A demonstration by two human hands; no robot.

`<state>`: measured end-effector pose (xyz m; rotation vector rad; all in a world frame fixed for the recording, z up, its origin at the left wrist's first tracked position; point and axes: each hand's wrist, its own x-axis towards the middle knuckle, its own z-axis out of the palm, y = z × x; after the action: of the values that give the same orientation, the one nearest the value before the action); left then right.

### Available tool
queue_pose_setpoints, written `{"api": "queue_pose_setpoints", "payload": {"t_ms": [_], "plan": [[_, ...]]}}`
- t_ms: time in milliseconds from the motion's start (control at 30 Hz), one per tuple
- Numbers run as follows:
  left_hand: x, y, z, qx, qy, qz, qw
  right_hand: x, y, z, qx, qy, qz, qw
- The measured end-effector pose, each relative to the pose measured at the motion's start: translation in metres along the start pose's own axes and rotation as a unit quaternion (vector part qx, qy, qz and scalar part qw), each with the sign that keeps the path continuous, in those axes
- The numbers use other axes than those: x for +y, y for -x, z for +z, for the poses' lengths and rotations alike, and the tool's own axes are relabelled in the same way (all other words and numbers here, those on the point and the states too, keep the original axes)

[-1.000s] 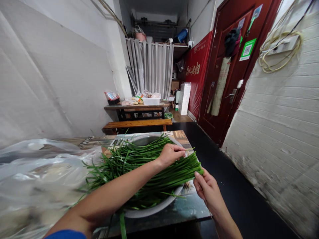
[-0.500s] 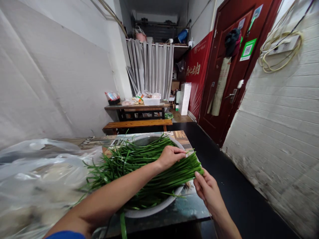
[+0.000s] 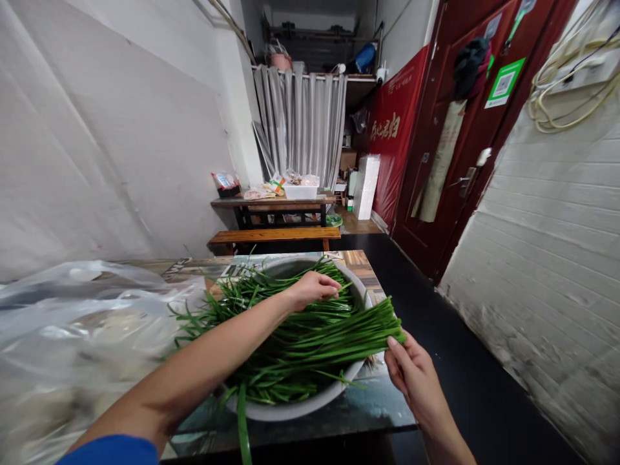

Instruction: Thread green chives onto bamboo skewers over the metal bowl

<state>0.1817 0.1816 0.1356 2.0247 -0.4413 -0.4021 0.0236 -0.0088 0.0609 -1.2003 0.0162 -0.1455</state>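
Note:
Long green garlic chives [image 3: 310, 339] lie heaped in a large grey metal basin [image 3: 310, 410], their leafy tips hanging over its left side. My right hand [image 3: 414, 371] is closed on the pale cut ends of a bunch that sticks out past the basin's right rim. Over the far part of the heap, my left hand [image 3: 314, 289] is closed in a pinch, with a thin green stalk at its fingertips. My left forearm crosses above the chives and hides part of them. One broad leaf hangs down over the basin's near rim.
The basin stands on a wood-patterned table [image 3: 361, 265]. A clear plastic bag [image 3: 87, 349] with pale contents is at the left. Beyond are a wooden bench [image 3: 276, 236] and a second table with a white tub [image 3: 301, 190]. A red door [image 3: 436, 213] is at the right.
My left hand has moved left, away from the bunch's cut ends, to above the far chives. My right hand keeps hold of the bunch. The view has shifted slightly.

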Motion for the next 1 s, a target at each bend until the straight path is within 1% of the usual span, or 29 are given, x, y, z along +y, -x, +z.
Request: {"api": "queue_pose_setpoints", "payload": {"t_ms": [33,67,100,133,200,233,267,300,333,367,400,433,467,533,600,733,1000], "plan": [[-0.002,0.002,-0.006,-0.004,-0.046,0.005,0.999,0.0,0.0,-0.001,-0.001,0.004,0.0,1.0],[-0.004,0.004,-0.014,-0.023,-0.102,0.009,0.995,0.001,0.0,-0.002,-0.002,0.009,0.0,1.0],[-0.005,0.007,-0.022,-0.064,-0.156,0.008,0.986,0.001,0.001,-0.002,-0.004,0.012,-0.001,1.0],[-0.006,0.01,-0.031,-0.119,-0.198,-0.002,0.973,0.001,0.001,-0.003,-0.006,0.016,-0.001,1.0],[-0.006,0.011,-0.045,-0.239,-0.233,-0.054,0.941,0.001,0.001,-0.004,-0.01,0.018,-0.001,1.0],[-0.006,0.008,-0.05,-0.278,-0.228,-0.078,0.93,0.001,0.001,-0.004,-0.012,0.018,0.001,1.0],[-0.006,0.004,-0.053,-0.286,-0.22,-0.084,0.929,0.001,0.001,-0.004,-0.012,0.018,0.003,1.0],[-0.006,-0.003,-0.053,-0.256,-0.22,-0.067,0.939,0.001,0.0,-0.004,-0.013,0.018,0.007,1.0],[-0.006,-0.011,-0.051,-0.199,-0.232,-0.032,0.952,0.001,0.0,-0.004,-0.013,0.018,0.011,1.0],[-0.008,-0.02,-0.047,-0.124,-0.256,0.016,0.959,0.002,-0.001,-0.005,-0.012,0.018,0.015,1.0],[-0.01,-0.03,-0.041,-0.05,-0.294,0.06,0.953,0.002,-0.001,-0.005,-0.011,0.018,0.018,1.0],[-0.014,-0.038,-0.035,0.003,-0.335,0.086,0.938,0.003,-0.002,-0.006,-0.01,0.019,0.02,1.0],[-0.018,-0.046,-0.028,0.036,-0.369,0.099,0.923,0.003,-0.002,-0.006,-0.009,0.02,0.021,1.0],[-0.026,-0.058,-0.018,0.061,-0.408,0.105,0.905,0.004,-0.003,-0.007,-0.009,0.024,0.021,0.999],[-0.034,-0.065,-0.012,0.073,-0.412,0.107,0.902,0.004,-0.003,-0.008,-0.012,0.026,0.019,0.999],[-0.04,-0.071,-0.01,0.096,-0.401,0.106,0.905,0.001,-0.003,-0.007,-0.016,0.028,0.014,0.999],[-0.046,-0.074,-0.013,0.102,-0.359,0.098,0.923,-0.004,-0.001,-0.003,-0.024,0.027,0.004,0.999]]}}
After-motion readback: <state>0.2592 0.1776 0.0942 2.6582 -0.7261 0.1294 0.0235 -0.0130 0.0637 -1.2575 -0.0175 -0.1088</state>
